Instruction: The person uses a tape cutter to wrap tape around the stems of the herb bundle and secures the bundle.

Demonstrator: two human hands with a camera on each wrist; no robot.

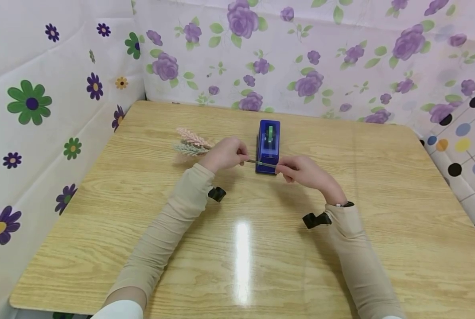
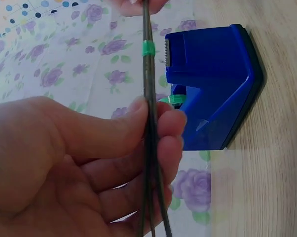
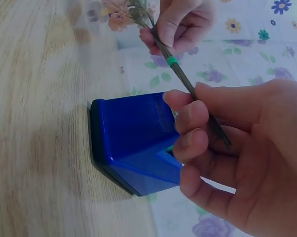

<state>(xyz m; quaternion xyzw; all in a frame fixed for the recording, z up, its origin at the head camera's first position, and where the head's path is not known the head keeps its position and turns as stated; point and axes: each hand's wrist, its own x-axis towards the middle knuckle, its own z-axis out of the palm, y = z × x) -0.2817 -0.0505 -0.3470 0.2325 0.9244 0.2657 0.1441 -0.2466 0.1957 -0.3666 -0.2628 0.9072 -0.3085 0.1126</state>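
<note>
A bunch of artificial flowers (image 1: pixel 192 142) with pink and pale green heads is held sideways above the table, heads to the left. My left hand (image 1: pixel 227 154) pinches its dark stems (image 2: pixel 149 79) between thumb and fingers, near the heads. Toward the stem ends, my right hand (image 1: pixel 301 170) pinches the same stems with thumb and forefinger. A band of green tape (image 2: pixel 148 48) wraps the stems between the two hands. Just behind the stems stands a blue tape dispenser (image 1: pixel 268 144) with a green roll (image 1: pixel 270 133) in it and a toothed cutting edge (image 2: pixel 167 52).
The wood-grain table (image 1: pixel 237 248) has a bright light reflection near its front. A flowered cloth (image 1: pixel 277 57) hangs along the back, and another patterned cloth (image 1: pixel 58 133) covers the left side. A dotted cloth (image 1: pixel 466 146) is on the right.
</note>
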